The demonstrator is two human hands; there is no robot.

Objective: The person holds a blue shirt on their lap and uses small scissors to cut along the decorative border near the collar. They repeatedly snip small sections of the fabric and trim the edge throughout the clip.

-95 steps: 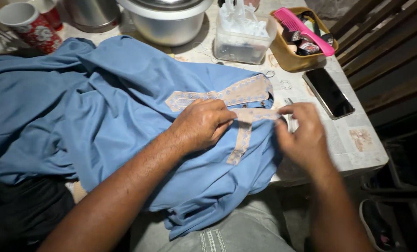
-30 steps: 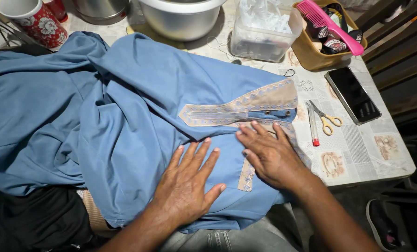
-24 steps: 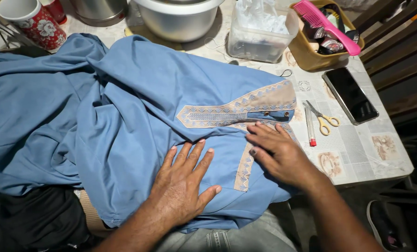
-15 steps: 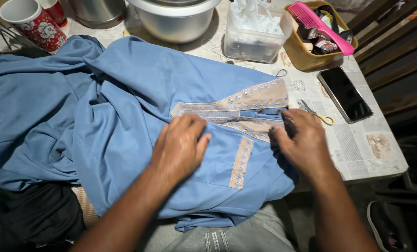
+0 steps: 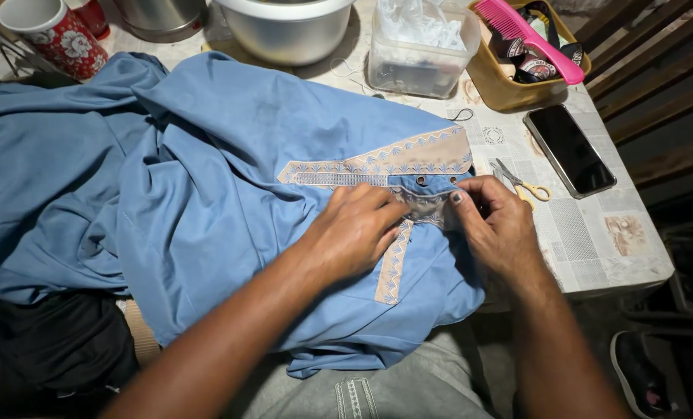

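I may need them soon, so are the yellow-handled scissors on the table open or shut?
Cannot tell. The scissors lie flat on the table beside the right hand, which hides part of the blades.

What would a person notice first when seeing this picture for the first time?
The eye goes first to the large blue garment spread over the table, and to its beige embroidered placket. The left hand and the right hand both pinch the cloth just below that trim. To the right lie small yellow-handled scissors and a dark phone, with a pink comb in a tub behind.
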